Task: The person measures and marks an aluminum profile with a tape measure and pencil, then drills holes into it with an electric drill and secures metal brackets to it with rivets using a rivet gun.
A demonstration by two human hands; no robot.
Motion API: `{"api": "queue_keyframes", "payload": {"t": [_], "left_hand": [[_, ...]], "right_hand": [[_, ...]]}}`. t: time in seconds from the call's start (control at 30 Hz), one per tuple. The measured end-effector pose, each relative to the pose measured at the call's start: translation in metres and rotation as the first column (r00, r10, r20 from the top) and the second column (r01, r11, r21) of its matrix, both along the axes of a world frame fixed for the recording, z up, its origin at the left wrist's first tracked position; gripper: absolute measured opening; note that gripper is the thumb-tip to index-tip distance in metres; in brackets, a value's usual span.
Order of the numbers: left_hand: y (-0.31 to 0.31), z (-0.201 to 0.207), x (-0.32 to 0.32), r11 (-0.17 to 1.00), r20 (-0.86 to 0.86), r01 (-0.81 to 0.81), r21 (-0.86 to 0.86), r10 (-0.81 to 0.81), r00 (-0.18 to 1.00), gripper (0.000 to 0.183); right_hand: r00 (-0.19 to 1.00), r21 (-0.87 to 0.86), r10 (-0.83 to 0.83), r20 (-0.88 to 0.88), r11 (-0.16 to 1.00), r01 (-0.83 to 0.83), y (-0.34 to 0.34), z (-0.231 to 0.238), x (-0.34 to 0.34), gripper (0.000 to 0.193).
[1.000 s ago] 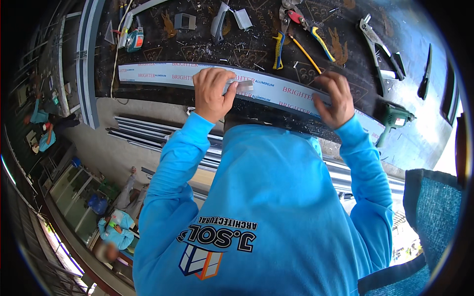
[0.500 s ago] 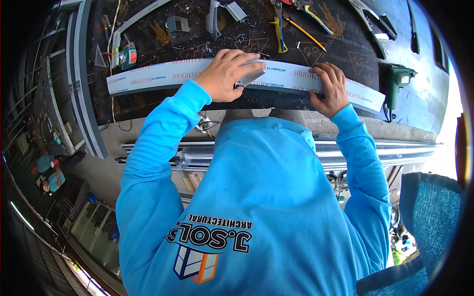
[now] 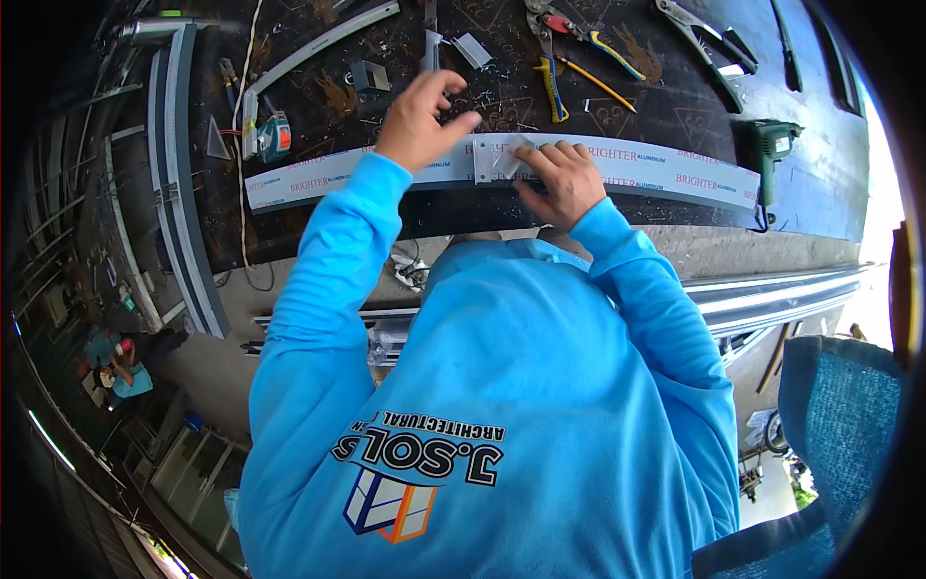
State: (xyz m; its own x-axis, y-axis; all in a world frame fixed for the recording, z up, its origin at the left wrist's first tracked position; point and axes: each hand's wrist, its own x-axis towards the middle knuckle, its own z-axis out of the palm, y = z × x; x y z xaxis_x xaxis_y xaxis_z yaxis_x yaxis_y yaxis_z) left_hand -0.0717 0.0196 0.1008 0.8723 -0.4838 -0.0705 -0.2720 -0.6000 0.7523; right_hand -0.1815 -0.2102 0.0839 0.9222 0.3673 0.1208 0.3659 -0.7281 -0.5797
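Note:
A long aluminum profile [image 3: 386, 174] in printed protective film lies across the near side of the dark workbench. On its middle sits a small silver metal bracket [image 3: 482, 162] with holes in its upright face. The fingers of my right hand [image 3: 567, 181] are closed at the bracket's right side, resting against the profile; a blurred part of the bracket shows at the fingertips. My left hand [image 3: 424, 116] is raised just beyond the profile, left of the bracket, thumb and fingers apart, with nothing in it.
Beyond the profile lie a short square metal offcut [image 3: 369, 76], pliers [image 3: 552, 87], a pencil [image 3: 598, 85] and large snips [image 3: 699, 53]. A tape measure [image 3: 274, 137] is at the left, a green power tool [image 3: 775, 145] at the right end. Long profiles [image 3: 772, 294] lie below the bench.
My left hand has let go of the bracket and lifted away to the left. My right hand has slid left along the profile to the bracket. The view has shifted slightly.

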Motion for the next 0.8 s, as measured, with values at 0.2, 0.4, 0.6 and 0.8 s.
{"api": "queue_keyframes", "payload": {"t": [0.2, 0.4, 0.6, 0.8], "left_hand": [[0.027, 0.004, 0.063, 0.685, 0.380, -0.241, 0.687, -0.056, 0.923, 0.077], [0.075, -0.009, 0.052, 0.893, 0.232, -0.229, 0.389, 0.146, 0.962, 0.045], [-0.011, -0.013, -0.081, 0.931, 0.373, -0.365, -0.020, 0.346, 0.861, 0.054], [-0.047, -0.020, -0.121, 0.890, 0.294, -0.451, 0.065, 0.415, 0.861, 0.091]], "right_hand": [[0.998, 0.131, 0.012, -0.061, 0.991, -0.003, -0.017, -0.005, 0.005, 0.041], [0.965, 0.371, -0.089, -0.245, 0.911, 0.178, -0.020, -0.007, -0.001, 0.032], [0.967, 0.376, -0.113, -0.229, 0.906, 0.195, -0.018, -0.012, 0.001, 0.030], [0.975, 0.361, -0.106, -0.194, 0.917, 0.171, -0.021, -0.008, 0.007, 0.030]]}}
